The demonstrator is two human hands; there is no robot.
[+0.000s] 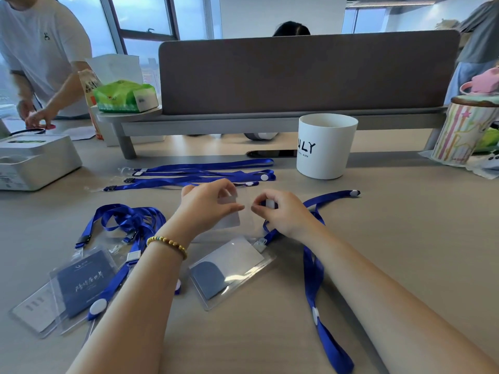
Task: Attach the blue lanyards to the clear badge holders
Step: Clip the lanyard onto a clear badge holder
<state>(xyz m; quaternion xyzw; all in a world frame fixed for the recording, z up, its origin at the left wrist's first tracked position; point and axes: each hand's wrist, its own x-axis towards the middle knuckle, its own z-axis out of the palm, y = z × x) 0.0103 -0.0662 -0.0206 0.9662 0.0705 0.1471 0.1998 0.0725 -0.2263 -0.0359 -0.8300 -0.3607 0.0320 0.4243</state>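
My left hand [208,206] pinches the top of a clear badge holder [232,220] held above the table's middle. My right hand [280,211] grips the clip end [270,203] of a blue lanyard [313,265], whose strap trails toward me and back right. The clip sits just right of the holder's top edge. Another clear holder with a card [229,271] lies below my hands, a lanyard clipped to its corner. Several loose blue lanyards [199,174] lie behind my hands. A pile of lanyards with badge holders [81,282] sits at the left.
A white cup [324,147] stands at the back right, a striped container [456,130] beyond it. A grey desk divider [307,74] crosses the back. A white box [35,160] is at the left, a tissue pack [124,97] on a shelf. Another person [40,49] works at the far left.
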